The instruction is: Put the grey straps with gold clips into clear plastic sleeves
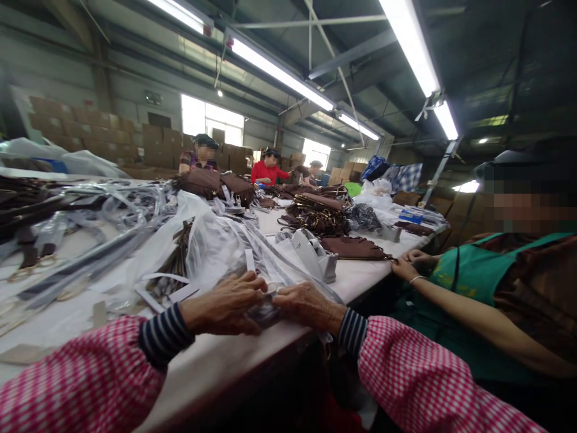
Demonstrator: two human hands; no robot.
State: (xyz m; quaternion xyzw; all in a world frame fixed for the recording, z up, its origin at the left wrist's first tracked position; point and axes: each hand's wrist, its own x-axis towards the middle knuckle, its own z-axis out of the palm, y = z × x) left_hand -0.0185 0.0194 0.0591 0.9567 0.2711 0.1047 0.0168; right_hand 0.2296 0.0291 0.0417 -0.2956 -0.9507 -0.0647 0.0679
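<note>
Close to the table's front edge, my two hands meet over a crumpled piece of clear plastic (265,314). My left hand (225,302) has its fingers bent over the plastic's left side. Curled inward from the right, my right hand (311,305) grips the other side; its fingertips are partly hidden. What the plastic wraps cannot be made out. Just beyond the hands lie a large translucent plastic bag (207,240) and a bundle of brown straps (177,261). A white tape dispenser (313,255) stands beyond my right hand.
Plastic-wrapped straps (103,258) cover the table's left part. Brown bags (315,210) are piled farther back. At the right, a co-worker in a green apron (469,270) handles a brown pouch (356,247). Several other people work across the table; cardboard boxes (85,129) line the wall.
</note>
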